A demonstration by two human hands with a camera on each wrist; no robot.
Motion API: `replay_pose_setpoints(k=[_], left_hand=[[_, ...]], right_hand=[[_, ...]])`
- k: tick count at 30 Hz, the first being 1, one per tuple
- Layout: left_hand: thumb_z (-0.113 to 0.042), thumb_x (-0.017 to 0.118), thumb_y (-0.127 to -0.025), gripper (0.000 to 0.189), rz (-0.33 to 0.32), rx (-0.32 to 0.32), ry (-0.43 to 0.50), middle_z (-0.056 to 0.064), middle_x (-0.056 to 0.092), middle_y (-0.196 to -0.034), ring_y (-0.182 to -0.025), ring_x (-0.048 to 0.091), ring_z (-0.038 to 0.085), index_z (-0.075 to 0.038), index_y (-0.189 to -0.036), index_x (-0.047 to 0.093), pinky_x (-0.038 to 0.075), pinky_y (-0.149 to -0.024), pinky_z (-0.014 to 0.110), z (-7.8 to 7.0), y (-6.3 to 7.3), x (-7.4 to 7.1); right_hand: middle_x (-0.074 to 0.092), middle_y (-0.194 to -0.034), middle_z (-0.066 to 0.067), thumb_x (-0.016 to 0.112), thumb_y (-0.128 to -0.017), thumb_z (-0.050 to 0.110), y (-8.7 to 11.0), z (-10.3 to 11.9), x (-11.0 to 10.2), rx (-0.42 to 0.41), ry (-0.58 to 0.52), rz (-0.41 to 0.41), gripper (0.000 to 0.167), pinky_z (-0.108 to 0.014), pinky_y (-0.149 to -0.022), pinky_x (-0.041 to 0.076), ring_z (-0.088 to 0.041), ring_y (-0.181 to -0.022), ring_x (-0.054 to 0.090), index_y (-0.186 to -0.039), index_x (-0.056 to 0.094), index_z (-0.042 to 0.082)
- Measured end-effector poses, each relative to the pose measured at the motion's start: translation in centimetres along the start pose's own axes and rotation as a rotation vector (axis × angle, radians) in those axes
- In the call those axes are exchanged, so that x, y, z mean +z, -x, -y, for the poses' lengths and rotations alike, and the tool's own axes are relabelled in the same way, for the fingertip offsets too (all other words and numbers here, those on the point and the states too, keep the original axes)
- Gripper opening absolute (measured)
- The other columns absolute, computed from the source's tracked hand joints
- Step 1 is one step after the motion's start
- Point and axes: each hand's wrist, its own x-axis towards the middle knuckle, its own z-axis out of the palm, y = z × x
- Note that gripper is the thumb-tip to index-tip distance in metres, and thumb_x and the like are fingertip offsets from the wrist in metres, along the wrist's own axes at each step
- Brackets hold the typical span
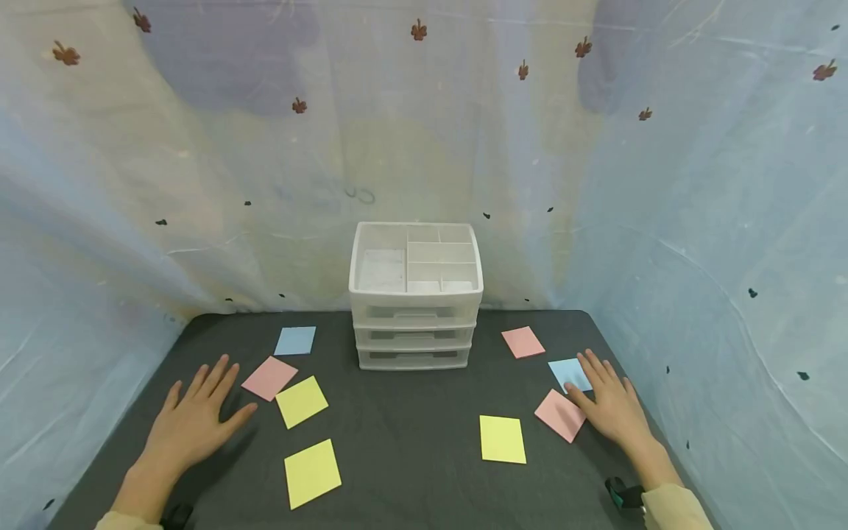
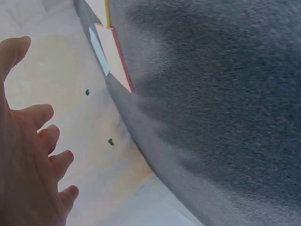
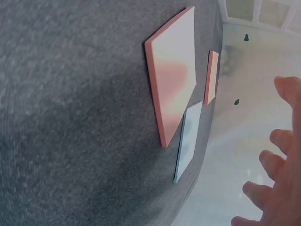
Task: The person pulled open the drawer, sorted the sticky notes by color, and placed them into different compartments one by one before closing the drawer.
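My left hand [image 1: 194, 425] is spread over the left side of the dark table, holding nothing. Nearest to it lies a pink sticky note pad [image 1: 269, 378], with a blue pad [image 1: 295, 341] behind and a yellow pad [image 1: 302, 402] beside it. Another yellow pad [image 1: 313, 473] lies closer to me. On the right, my right hand [image 1: 612, 405] has its fingers extended and grips nothing; in the head view it overlaps a blue pad [image 1: 570, 374] and the edge of a pink pad [image 1: 560, 416]. The right wrist view shows that hand [image 3: 282, 169] raised above the table.
A white drawer unit [image 1: 416, 309] with three drawers and a divided top tray stands at the back centre. Another pink pad [image 1: 523, 342] lies right of it, and a yellow pad [image 1: 502, 439] lies nearer to me. Patterned curtains [image 1: 424, 147] surround the table.
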Motion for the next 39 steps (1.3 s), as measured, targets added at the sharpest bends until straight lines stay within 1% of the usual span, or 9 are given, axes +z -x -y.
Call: replay_pose_setpoints(k=[4, 10, 19, 26, 29, 31, 33, 36, 39], left_hand=[[-0.070, 0.048, -0.101, 0.097, -0.020, 0.012, -0.004, 0.015, -0.002, -0.174, -0.156, 0.007, 0.049, -0.005, -0.167, 0.018, -0.005, -0.119, 0.074, -0.2, -0.2, -0.3], [-0.068, 0.049, -0.101, 0.096, -0.091, 0.035, -0.025, 0.013, 0.000, -0.175, -0.159, 0.003, 0.043, -0.006, -0.167, 0.018, -0.013, -0.123, 0.065, -0.7, -0.8, -0.6], [-0.064, 0.051, -0.102, 0.093, -0.150, 0.061, -0.018, 0.013, 0.003, -0.175, -0.160, 0.003, 0.040, -0.007, -0.167, 0.018, -0.014, -0.125, 0.060, -2.0, -2.0, -2.1], [-0.059, 0.053, -0.103, 0.090, -0.182, 0.087, -0.003, 0.010, 0.002, -0.175, -0.160, 0.001, 0.037, -0.009, -0.168, 0.015, -0.013, -0.126, 0.057, -3.4, -3.5, -3.3], [-0.056, 0.055, -0.104, 0.089, -0.190, 0.100, 0.005, 0.010, 0.001, -0.175, -0.160, 0.000, 0.037, -0.009, -0.168, 0.015, -0.013, -0.126, 0.056, -4.0, -4.1, -3.7], [-0.055, 0.055, -0.104, 0.088, -0.192, 0.107, 0.009, 0.010, 0.002, -0.175, -0.160, 0.001, 0.037, -0.009, -0.168, 0.015, -0.012, -0.126, 0.057, -4.4, -4.5, -4.0], [-0.056, 0.054, -0.104, 0.088, -0.194, 0.112, 0.016, 0.010, 0.003, -0.175, -0.161, 0.001, 0.036, -0.009, -0.168, 0.016, -0.011, -0.127, 0.057, -4.8, -4.9, -4.3], [-0.060, 0.051, -0.104, 0.089, -0.194, 0.120, 0.026, 0.011, 0.003, -0.175, -0.161, 0.000, 0.036, -0.008, -0.168, 0.017, -0.010, -0.127, 0.057, -5.3, -5.5, -4.9], [-0.063, 0.048, -0.104, 0.090, -0.192, 0.125, 0.030, 0.012, 0.004, -0.175, -0.160, 0.001, 0.037, -0.006, -0.167, 0.018, -0.010, -0.127, 0.057, -5.9, -6.2, -5.3]], right_hand=[[0.028, -0.167, -0.026, 0.057, -0.106, 0.047, -0.2, 0.3, -0.1, -0.022, -0.007, -0.050, 0.077, -0.079, -0.115, 0.016, -0.056, -0.149, 0.024, -0.164, 0.030, 0.004], [0.035, -0.163, -0.026, 0.058, -0.106, 0.044, -0.5, 1.0, -0.2, -0.049, -0.036, -0.139, 0.073, -0.074, -0.113, 0.028, -0.054, -0.146, 0.034, -0.163, 0.033, 0.007], [0.044, -0.158, -0.025, 0.056, -0.107, 0.042, -0.6, 3.6, -0.7, -0.026, -0.140, -0.259, 0.065, -0.074, -0.105, 0.040, -0.050, -0.140, 0.045, -0.160, 0.039, 0.010], [0.057, -0.140, -0.025, 0.060, -0.107, 0.028, -1.2, 6.0, -0.6, -0.080, -0.276, -0.362, 0.053, -0.067, -0.092, 0.051, -0.045, -0.117, 0.061, -0.152, 0.049, 0.005], [0.061, -0.136, -0.022, 0.061, -0.106, 0.022, -1.5, 6.9, -0.4, -0.110, -0.338, -0.406, 0.047, -0.060, -0.091, 0.054, -0.040, -0.114, 0.064, -0.149, 0.052, 0.003], [0.062, -0.135, -0.020, 0.061, -0.106, 0.020, -1.8, 7.4, -0.3, -0.119, -0.385, -0.426, 0.044, -0.050, -0.091, 0.056, -0.037, -0.113, 0.065, -0.147, 0.055, 0.003], [0.064, -0.134, -0.017, 0.061, -0.107, 0.020, -1.9, 8.0, -0.1, -0.117, -0.434, -0.433, 0.042, -0.033, -0.091, 0.056, -0.034, -0.113, 0.067, -0.146, 0.057, 0.005], [0.064, -0.136, -0.015, 0.060, -0.108, 0.020, -2.2, 9.0, 0.1, -0.107, -0.525, -0.428, 0.040, -0.010, -0.089, 0.048, -0.034, -0.115, 0.068, -0.145, 0.058, 0.006], [0.064, -0.139, -0.014, 0.059, -0.109, 0.021, -2.4, 10.1, 0.3, -0.095, -0.615, -0.415, 0.039, -0.002, -0.089, 0.043, -0.033, -0.119, 0.067, -0.145, 0.059, 0.006]])
